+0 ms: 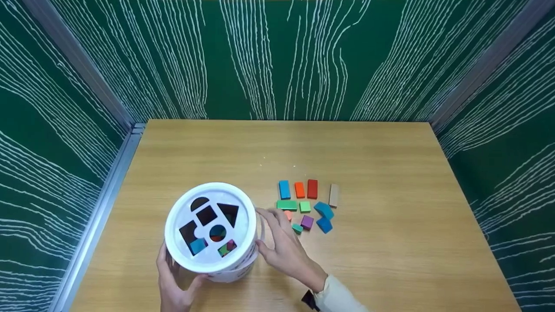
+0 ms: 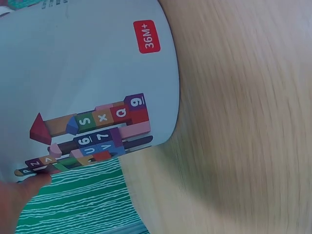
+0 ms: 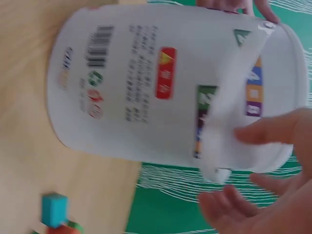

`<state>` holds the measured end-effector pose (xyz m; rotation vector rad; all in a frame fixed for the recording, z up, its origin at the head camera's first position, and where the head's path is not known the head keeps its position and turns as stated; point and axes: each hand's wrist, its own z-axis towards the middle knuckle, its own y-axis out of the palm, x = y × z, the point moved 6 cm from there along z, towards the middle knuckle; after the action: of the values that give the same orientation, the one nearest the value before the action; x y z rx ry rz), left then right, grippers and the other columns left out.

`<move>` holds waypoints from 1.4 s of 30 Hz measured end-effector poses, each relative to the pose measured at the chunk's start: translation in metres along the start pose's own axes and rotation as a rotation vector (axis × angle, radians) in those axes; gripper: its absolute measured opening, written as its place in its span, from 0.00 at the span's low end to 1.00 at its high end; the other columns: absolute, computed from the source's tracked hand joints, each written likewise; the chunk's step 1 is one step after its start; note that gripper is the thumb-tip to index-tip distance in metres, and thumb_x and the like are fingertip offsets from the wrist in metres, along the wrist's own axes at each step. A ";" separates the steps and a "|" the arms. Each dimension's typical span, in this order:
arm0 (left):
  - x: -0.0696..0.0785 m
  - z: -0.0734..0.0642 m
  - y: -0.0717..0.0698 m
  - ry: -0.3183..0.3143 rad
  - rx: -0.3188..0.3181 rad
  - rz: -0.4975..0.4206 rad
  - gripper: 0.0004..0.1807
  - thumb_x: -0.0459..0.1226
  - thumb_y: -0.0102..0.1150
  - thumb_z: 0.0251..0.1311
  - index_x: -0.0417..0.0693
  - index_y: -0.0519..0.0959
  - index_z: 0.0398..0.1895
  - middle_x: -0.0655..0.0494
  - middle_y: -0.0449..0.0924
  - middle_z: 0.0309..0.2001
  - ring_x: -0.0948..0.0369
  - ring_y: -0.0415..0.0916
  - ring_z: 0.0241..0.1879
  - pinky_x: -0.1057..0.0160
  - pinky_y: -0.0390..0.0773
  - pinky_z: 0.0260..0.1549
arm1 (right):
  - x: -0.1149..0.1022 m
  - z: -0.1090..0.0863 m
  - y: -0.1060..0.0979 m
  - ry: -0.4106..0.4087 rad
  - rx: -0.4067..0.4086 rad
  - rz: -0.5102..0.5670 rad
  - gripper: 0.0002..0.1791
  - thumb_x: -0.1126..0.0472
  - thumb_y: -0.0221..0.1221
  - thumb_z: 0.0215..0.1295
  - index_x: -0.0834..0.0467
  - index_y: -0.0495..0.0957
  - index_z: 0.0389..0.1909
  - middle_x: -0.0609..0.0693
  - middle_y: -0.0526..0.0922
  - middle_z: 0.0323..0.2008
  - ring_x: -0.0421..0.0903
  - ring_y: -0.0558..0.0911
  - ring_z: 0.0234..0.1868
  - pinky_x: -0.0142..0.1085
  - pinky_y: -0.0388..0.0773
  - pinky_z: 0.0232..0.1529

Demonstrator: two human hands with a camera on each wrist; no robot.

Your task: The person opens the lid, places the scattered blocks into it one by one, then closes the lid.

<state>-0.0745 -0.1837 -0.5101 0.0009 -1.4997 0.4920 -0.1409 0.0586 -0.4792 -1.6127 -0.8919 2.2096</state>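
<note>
A white bucket printed with colourful blocks and letters stands at the table's left front. Its white lid has several shaped holes, with coloured blocks visible through some of them. The left hand grips the bucket's near left side, thumb toward the front; in the left wrist view only part of this hand shows beside the print. At the bucket's right side, the right hand has its fingers spread, thumb at the wall. A white carrying handle, blurred, hangs by that thumb.
Right of the bucket lie several loose blocks on the wooden table: a red block, a purple cube, a blue arch and others. Green walls with white lines enclose the table's back and sides.
</note>
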 end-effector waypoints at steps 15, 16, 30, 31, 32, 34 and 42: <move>-0.001 0.005 0.004 0.038 -0.008 -0.075 0.56 0.31 0.71 0.45 0.58 0.44 0.74 0.64 0.48 0.72 0.61 0.49 0.69 0.49 0.56 0.67 | -0.008 0.000 -0.004 -0.256 -0.023 0.298 0.37 0.56 0.66 0.55 0.55 0.65 0.67 0.53 0.51 0.73 0.51 0.61 0.69 0.39 0.75 0.54; 0.000 0.006 0.004 0.047 -0.011 -0.070 0.57 0.30 0.71 0.45 0.58 0.44 0.74 0.63 0.48 0.72 0.60 0.49 0.69 0.49 0.56 0.66 | -0.010 0.001 -0.005 -0.260 -0.021 0.303 0.37 0.57 0.66 0.55 0.56 0.65 0.67 0.54 0.52 0.73 0.51 0.62 0.68 0.41 0.75 0.54; 0.001 0.001 0.002 0.016 0.040 -0.029 0.54 0.36 0.72 0.45 0.63 0.48 0.72 0.67 0.49 0.71 0.62 0.50 0.69 0.39 0.56 0.64 | -0.040 -0.006 -0.022 -0.323 0.059 0.322 0.35 0.65 0.68 0.51 0.66 0.69 0.62 0.64 0.60 0.68 0.59 0.64 0.66 0.41 0.72 0.56; 0.001 0.001 0.002 0.012 0.040 -0.030 0.54 0.36 0.72 0.45 0.63 0.48 0.72 0.67 0.49 0.71 0.62 0.50 0.69 0.39 0.56 0.63 | -0.040 -0.006 -0.022 -0.324 0.066 0.334 0.34 0.66 0.68 0.50 0.66 0.70 0.61 0.64 0.61 0.67 0.59 0.64 0.66 0.40 0.73 0.55; 0.001 0.001 0.002 0.005 0.042 -0.027 0.53 0.36 0.72 0.45 0.63 0.49 0.72 0.67 0.50 0.71 0.62 0.50 0.69 0.39 0.56 0.63 | -0.039 -0.006 -0.022 -0.326 0.070 0.345 0.34 0.67 0.68 0.50 0.67 0.70 0.60 0.65 0.61 0.67 0.60 0.65 0.65 0.40 0.74 0.54; 0.002 0.002 0.002 0.002 0.049 -0.019 0.53 0.37 0.73 0.45 0.63 0.49 0.72 0.67 0.50 0.71 0.62 0.50 0.68 0.38 0.57 0.62 | -0.038 -0.006 -0.022 -0.318 0.073 0.365 0.34 0.67 0.69 0.49 0.67 0.71 0.60 0.65 0.61 0.67 0.60 0.65 0.65 0.39 0.74 0.53; 0.003 0.002 -0.001 0.008 0.089 -0.006 0.53 0.38 0.73 0.44 0.63 0.51 0.71 0.69 0.51 0.71 0.61 0.51 0.67 0.35 0.59 0.60 | -0.038 -0.004 -0.020 -0.317 0.084 0.416 0.34 0.69 0.69 0.47 0.68 0.72 0.59 0.65 0.61 0.66 0.60 0.67 0.64 0.41 0.75 0.52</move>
<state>-0.0758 -0.1838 -0.5065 0.0736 -1.4680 0.5528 -0.1273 0.0547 -0.4388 -1.5449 -0.5577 2.8044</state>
